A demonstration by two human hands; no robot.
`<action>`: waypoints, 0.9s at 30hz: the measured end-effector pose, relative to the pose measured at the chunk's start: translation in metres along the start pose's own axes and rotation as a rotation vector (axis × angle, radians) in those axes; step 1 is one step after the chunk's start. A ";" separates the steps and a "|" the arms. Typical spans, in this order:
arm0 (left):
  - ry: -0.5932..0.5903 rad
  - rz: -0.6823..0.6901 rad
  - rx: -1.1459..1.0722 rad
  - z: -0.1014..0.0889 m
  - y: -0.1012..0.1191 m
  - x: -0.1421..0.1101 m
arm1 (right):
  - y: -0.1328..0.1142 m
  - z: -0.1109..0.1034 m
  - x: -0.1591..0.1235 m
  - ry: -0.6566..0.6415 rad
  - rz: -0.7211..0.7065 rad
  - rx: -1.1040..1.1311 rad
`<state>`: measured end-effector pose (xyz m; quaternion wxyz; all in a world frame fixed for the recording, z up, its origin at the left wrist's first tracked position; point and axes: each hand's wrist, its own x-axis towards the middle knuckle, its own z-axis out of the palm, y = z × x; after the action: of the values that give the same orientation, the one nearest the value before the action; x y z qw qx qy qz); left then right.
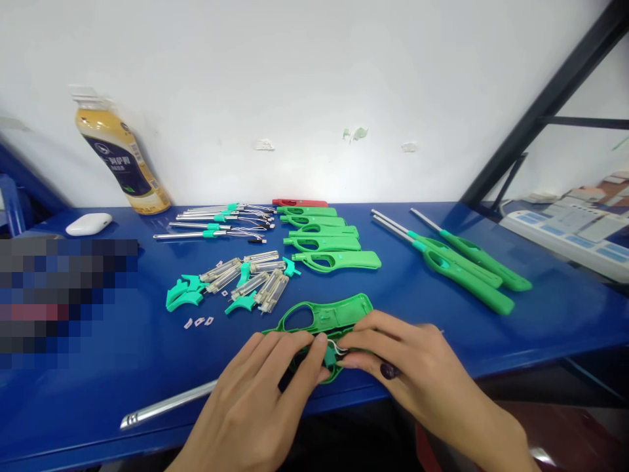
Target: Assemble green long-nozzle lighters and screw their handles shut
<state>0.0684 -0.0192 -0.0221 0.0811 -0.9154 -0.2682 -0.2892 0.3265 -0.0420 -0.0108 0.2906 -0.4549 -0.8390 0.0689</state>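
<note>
An opened green lighter handle lies before me at the table's front edge. Its upper half shell (339, 313) rests inner side up, just beyond my fingers. My left hand (265, 380) is closed on the nearer half shell, fingertips at a teal trigger (329, 356) seated in it. From under that hand a silver lighter tube (170, 403) sticks out to the left. My right hand (413, 360) pinches thin white wires (337, 348) beside the trigger. A dark round-ended thing (390, 371) shows at its palm; I cannot tell its kind.
Several green half shells (339, 260) and a red one (299, 203) lie behind. To their left are tubes with wires (216, 233), clear fuel tanks (250, 285) and teal triggers (184, 298). Assembled lighters (466, 272) lie right. A bottle (120, 157) and white case (89, 224) stand back left.
</note>
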 end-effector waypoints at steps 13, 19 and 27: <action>0.013 -0.020 0.027 0.001 0.002 0.001 | -0.004 0.000 0.003 -0.009 -0.052 -0.125; 0.069 -0.015 -0.029 -0.002 0.001 0.008 | -0.001 -0.001 0.001 -0.050 -0.019 -0.080; 0.046 0.007 -0.051 -0.003 0.003 0.017 | 0.002 -0.001 -0.005 -0.016 0.005 -0.007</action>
<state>0.0802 -0.0157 -0.0100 0.0650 -0.9113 -0.2555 -0.3164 0.3305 -0.0447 -0.0130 0.2822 -0.4573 -0.8404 0.0702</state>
